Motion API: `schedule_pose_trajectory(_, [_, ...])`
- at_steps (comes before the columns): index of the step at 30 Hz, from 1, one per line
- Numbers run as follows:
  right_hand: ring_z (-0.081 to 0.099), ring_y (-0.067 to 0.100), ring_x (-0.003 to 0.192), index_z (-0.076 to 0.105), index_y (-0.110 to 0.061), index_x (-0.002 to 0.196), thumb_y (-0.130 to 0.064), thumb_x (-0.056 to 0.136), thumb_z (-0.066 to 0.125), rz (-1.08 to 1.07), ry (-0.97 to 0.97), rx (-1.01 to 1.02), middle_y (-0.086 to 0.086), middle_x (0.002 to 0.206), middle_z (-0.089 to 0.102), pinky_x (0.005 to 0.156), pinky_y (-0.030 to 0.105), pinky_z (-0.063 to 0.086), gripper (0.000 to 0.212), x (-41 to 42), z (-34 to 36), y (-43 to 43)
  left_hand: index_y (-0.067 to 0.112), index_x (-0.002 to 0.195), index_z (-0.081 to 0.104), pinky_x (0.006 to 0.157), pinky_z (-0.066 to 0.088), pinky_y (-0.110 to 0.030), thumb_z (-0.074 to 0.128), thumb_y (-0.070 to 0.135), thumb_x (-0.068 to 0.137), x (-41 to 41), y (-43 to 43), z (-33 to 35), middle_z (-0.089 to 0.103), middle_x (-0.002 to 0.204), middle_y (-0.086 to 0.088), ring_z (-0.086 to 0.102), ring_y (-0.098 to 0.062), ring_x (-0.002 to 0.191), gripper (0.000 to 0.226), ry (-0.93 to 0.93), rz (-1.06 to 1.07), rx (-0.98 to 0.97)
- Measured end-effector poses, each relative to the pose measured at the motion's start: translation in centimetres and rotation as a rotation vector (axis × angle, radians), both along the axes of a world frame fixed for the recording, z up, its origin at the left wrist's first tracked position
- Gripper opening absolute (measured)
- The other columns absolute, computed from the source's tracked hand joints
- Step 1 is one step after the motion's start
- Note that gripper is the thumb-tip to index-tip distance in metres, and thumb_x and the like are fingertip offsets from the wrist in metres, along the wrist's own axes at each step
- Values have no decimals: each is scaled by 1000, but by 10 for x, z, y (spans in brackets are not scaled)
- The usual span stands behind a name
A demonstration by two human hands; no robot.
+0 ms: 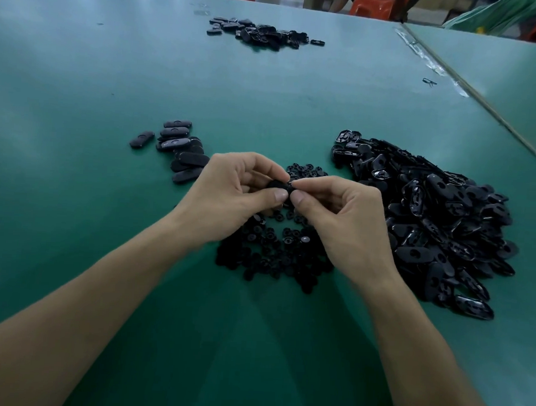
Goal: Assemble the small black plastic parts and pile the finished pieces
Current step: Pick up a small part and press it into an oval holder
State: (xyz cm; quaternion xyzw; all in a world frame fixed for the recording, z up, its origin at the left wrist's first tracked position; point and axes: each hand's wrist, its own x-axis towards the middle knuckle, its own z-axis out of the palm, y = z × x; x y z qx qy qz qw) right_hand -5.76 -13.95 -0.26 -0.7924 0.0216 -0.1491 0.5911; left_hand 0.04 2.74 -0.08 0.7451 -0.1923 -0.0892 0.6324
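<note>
Bare forearms (83,317) reach in from the near edge. The left hand (233,198) and right hand (343,219) meet above the green table (80,84), and both pinch one small black part (278,184) between thumbs and curled fingers. Directly below the grip lies a scatter of small round pieces (273,256). Right of the grip is a large heap of oval shells (439,224). Left of it sits a small cluster of finished pieces (179,148). Well beyond the grip lies another dark pile (263,33).
</note>
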Motion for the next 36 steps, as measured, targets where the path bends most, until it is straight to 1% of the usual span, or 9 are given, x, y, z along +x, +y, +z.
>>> schedule_pose_trajectory(2, [74,8,77,76,-25,88,-9,85,78,18,16,32,-7,81,77,62,20,55,16,0,1,-2,15,90,74,67,58,-21,78,0,82,0,0,1,75,76,-3,70,-10,69,18,40,-1,-29])
schedule_pose_trajectory(7, [72,6,72,75,-24,85,-9,83,79,38,41,23,-7,78,76,63,16,53,16,1,0,-4,14,89,75,64,56,-19,78,-2,80,-2,-1,4,75,77,-8,69,-11,65,19,74,1,-38])
schedule_pose_trajectory(10, [70,4,70,73,-25,82,-9,84,78,39,54,-4,-6,76,75,60,17,53,16,1,-1,-4,14,89,75,62,55,-17,78,-4,80,-4,-2,4,74,73,-5,68,-10,60,20,59,6,-13])
schedule_pose_trajectory(12, [69,5,70,72,-25,81,-11,85,77,22,68,-32,-5,75,75,61,22,55,16,1,-3,-3,14,89,75,62,55,-17,78,-5,80,-4,-3,5,74,72,-4,68,-10,59,20,39,15,3])
schedule_pose_trajectory(15, [69,6,70,71,-25,81,-13,85,76,-3,86,-55,-7,74,74,70,36,60,14,1,-3,-2,14,88,75,63,56,-18,78,-4,80,-6,-4,4,74,73,-7,68,-11,59,20,7,35,17])
schedule_pose_trajectory(19, [69,8,71,73,-22,84,-14,86,75,-10,102,-8,-6,75,74,70,46,62,8,0,-4,0,14,88,75,63,56,-18,78,-4,81,-5,-2,5,75,74,-8,69,-12,60,20,19,28,5])
schedule_pose_trajectory(21, [69,8,70,73,-21,84,-14,86,75,-1,104,16,-6,75,74,70,44,62,8,0,-3,0,15,89,75,64,56,-18,78,-3,80,-4,-1,6,76,78,-10,70,-13,62,20,39,9,-11])
schedule_pose_trajectory(26, [69,4,70,73,-22,85,-8,84,78,61,67,71,-6,78,76,67,19,53,15,2,-2,-4,13,89,75,63,56,-18,78,-3,79,-3,-1,6,76,76,-7,71,-14,64,20,78,6,-36])
schedule_pose_trajectory(36, [70,6,72,75,-19,87,-8,84,78,74,81,56,-4,80,76,67,21,54,13,1,-2,-5,13,88,75,63,57,-19,78,-3,79,-3,-1,5,76,75,-8,71,-14,65,19,122,-6,-59])
